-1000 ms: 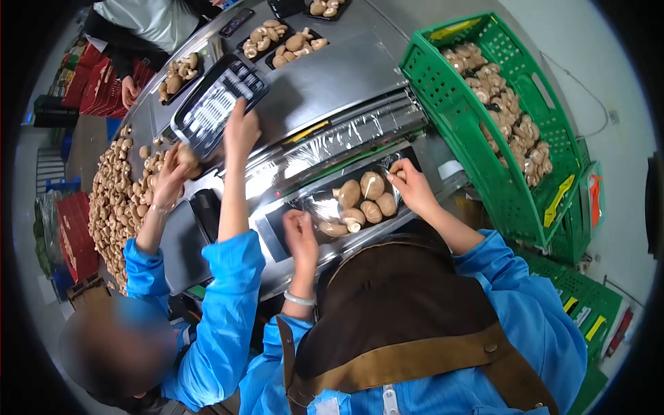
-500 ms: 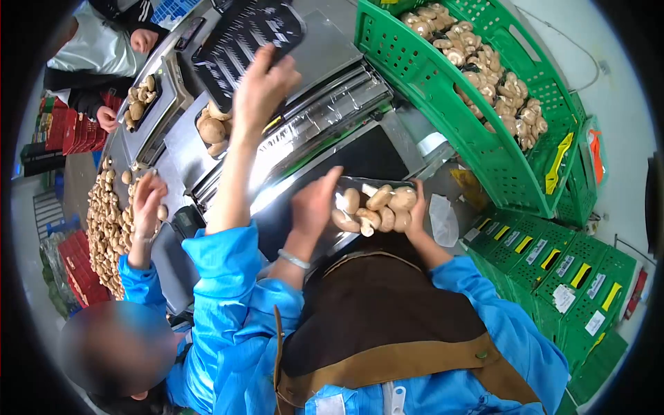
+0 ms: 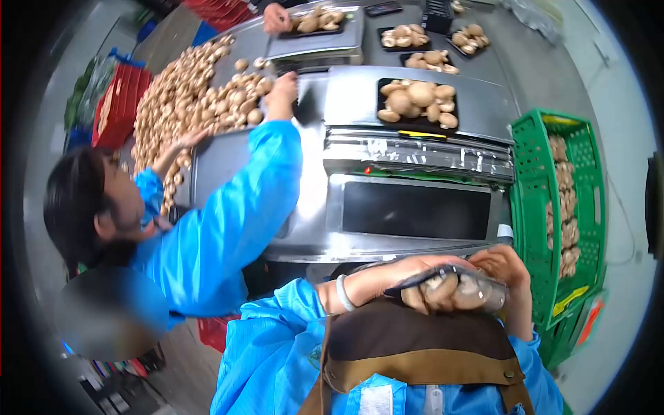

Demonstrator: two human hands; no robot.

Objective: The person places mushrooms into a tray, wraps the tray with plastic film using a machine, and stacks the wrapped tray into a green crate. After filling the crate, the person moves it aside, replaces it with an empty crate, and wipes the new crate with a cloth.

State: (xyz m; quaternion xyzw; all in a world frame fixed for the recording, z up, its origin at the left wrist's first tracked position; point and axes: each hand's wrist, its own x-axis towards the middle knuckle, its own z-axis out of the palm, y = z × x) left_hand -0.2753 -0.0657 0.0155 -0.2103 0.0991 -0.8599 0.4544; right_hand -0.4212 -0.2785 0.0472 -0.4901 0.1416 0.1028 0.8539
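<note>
A black tray of mushrooms (image 3: 453,292) with clear film over it is held close to the brown apron, tilted so the mushrooms face my body. My left hand (image 3: 408,268), with a pale bracelet at the wrist, lies along the tray's far side, fingers partly hidden behind it. At the right end, my right hand (image 3: 507,268) curls round the tray's edge and film. Just beyond both hands is the wrapping machine, with its dark flat plate (image 3: 415,209) and a film roller (image 3: 422,153).
Another black mushroom tray (image 3: 417,104) rests on the machine's far steel top. A green crate (image 3: 523,207) with packed mushrooms stands right. On the left, a co-worker's blue sleeve (image 3: 228,200) reaches toward the loose mushroom pile (image 3: 187,90). Another person's hand (image 3: 277,19) is by a scale.
My hands have brought the mushroom tray against the apron and tilted it. The view has turned. The co-worker's arm has moved back from over the machine, where a filled tray now shows.
</note>
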